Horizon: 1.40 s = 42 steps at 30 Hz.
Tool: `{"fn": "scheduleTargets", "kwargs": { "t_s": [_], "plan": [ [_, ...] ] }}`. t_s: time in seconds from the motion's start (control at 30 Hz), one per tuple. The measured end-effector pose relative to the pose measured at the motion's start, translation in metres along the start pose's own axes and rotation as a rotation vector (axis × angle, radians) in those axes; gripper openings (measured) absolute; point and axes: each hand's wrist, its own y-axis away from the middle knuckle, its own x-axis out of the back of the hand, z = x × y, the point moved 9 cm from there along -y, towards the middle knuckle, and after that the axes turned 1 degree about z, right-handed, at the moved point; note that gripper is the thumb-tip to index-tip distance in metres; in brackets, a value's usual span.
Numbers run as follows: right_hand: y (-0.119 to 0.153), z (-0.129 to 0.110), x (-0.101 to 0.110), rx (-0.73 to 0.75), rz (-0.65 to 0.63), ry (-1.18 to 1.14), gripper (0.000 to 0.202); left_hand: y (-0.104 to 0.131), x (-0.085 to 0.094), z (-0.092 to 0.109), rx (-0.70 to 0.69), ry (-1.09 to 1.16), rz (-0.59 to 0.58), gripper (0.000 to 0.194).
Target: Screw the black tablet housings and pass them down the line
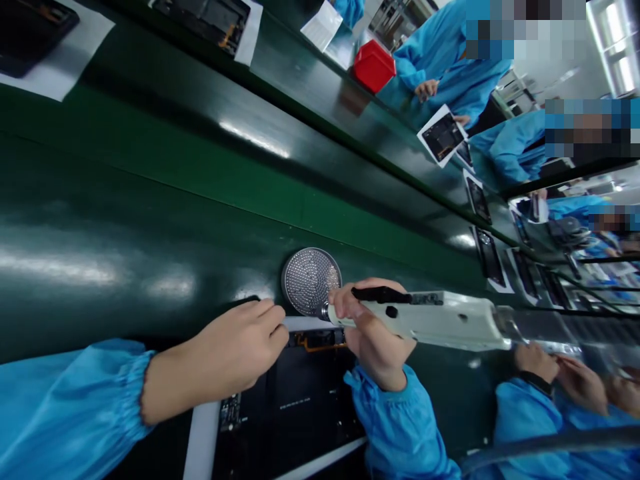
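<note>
My right hand is wrapped round a white power screwdriver with a black lever. The screwdriver lies nearly level, its tip pointing left at the near rim of a round dish full of small metal pieces. Below the dish is an opened black device with an orange flex strip, on white paper. My left hand hovers over the device's upper left edge, fingers curled together; whatever they hold, if anything, is hidden.
Across the green bench runs a belt with devices on white sheets. A red bin stands beyond it. People in blue work opposite. A co-worker's hands are at the lower right, near a grey hose.
</note>
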Motion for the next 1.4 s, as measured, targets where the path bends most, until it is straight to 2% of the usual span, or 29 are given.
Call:
{"fn": "scheduleTargets", "kwargs": {
  "t_s": [0.17, 0.37, 0.63, 0.73, 0.93, 1.17, 1.4],
  "plan": [
    [0.000, -0.002, 0.000, 0.022, 0.007, 0.020, 0.024, 0.002, -0.009, -0.001, 0.020, -0.026, 0.009, 0.015],
    [0.001, -0.002, -0.002, 0.046, -0.030, 0.038, 0.023, 0.002, -0.010, 0.000, 0.040, -0.042, 0.013, 0.015],
    [0.012, -0.047, -0.001, 0.132, 0.008, 0.030, 0.021, -0.006, -0.014, 0.012, -0.010, -0.012, 0.069, 0.016],
    [0.022, -0.042, -0.001, 0.108, -0.014, 0.025, 0.023, -0.011, -0.018, 0.012, -0.003, -0.018, 0.086, 0.016],
    [0.030, -0.017, -0.001, 0.054, -0.046, 0.106, 0.025, -0.012, -0.019, 0.008, 0.008, -0.044, 0.145, 0.011],
    [0.033, -0.018, -0.008, 0.077, -0.079, 0.116, 0.027, -0.010, -0.019, 0.019, -0.105, -0.101, 0.132, 0.005],
    [0.037, -0.011, -0.008, 0.025, -0.084, 0.145, 0.025, -0.007, -0.017, 0.033, -0.135, -0.221, 0.100, 0.013]
  ]
}}
